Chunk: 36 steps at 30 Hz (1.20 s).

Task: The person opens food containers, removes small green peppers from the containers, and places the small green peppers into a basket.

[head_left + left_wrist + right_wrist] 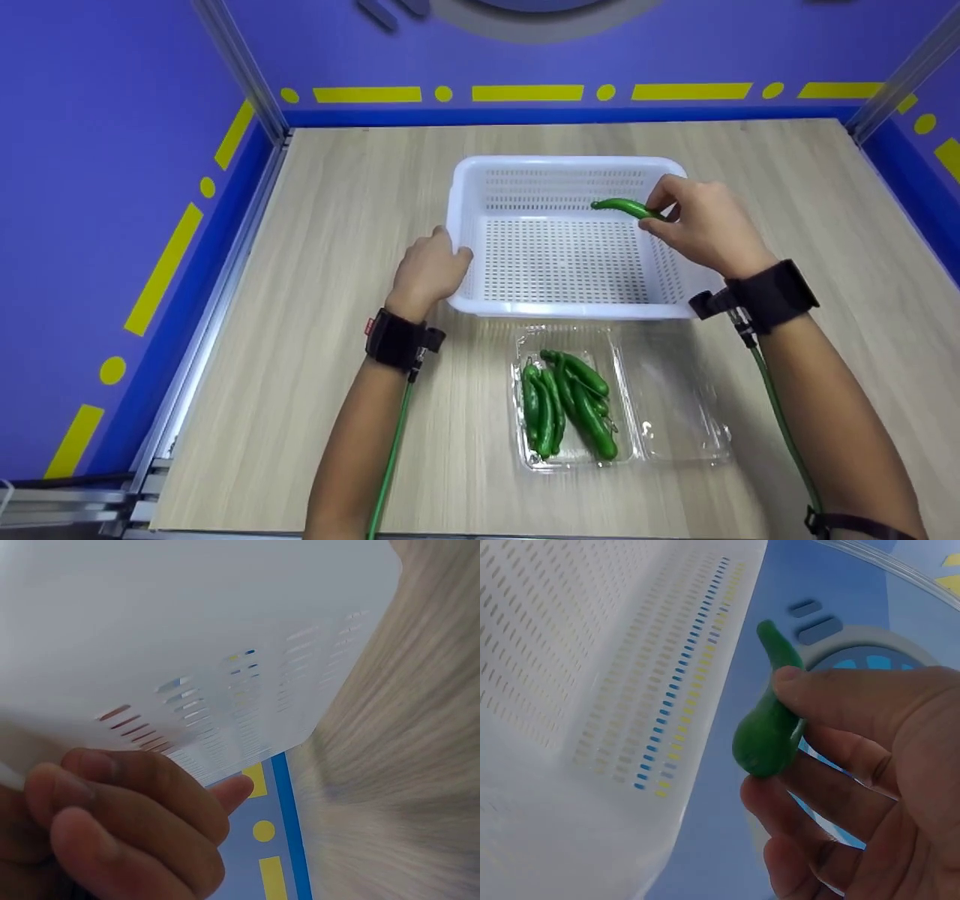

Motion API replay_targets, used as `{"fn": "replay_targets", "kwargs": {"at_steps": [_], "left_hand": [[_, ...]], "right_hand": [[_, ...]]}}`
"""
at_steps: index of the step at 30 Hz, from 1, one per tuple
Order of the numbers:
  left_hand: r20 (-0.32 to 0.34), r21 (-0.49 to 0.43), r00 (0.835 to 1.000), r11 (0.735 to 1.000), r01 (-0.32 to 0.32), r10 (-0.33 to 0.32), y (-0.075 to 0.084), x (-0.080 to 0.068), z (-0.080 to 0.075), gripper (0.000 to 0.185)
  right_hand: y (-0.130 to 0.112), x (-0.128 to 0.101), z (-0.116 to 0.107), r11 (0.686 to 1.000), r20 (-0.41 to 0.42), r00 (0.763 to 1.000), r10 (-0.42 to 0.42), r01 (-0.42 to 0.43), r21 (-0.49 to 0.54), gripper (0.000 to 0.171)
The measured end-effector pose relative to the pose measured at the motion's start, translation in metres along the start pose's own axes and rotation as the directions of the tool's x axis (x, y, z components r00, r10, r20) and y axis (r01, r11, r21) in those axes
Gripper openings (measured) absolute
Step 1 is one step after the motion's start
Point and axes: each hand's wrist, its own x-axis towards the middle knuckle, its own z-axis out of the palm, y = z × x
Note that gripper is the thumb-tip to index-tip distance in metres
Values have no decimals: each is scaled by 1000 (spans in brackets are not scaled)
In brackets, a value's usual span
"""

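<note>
One green pepper pinched above a white basket, at least seven more in a clear container

Two hands are at work on one wooden table [337,247]. Furthest left, a black wrist strap [397,337] carries a small red tag [369,326]; its lettering is too small to read. The left hand [431,270], between eight and nine o'clock of the one white basket [562,309], grips its rim, thumb over the edge and fingers curled outside, the gap about the wall's thickness.

Between five and six o'clock of the basket, nearer the person, lies one clear plastic container [592,341], its lid [667,405] folded back toward three o'clock. Its left half holds at least seven green peppers [592,427]; they overlap, so the exact count is unclear.

One more pepper [622,205] shows against the basket's interior, toward two o'clock, its free end pointing about nine. The right hand [705,225], near three o'clock, pinches its other end between thumb and fingers, spread only the pepper's width. A second black strap [776,296] circles that wrist.
</note>
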Motion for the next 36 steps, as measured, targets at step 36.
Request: {"fn": "replay_targets", "kwargs": {"at_steps": [36], "left_hand": [[-20,21,1000,1000,0,0,1,1,1,52]], "right_hand": [[32,47,44,991,120,989,90,-77,-109,10]]}}
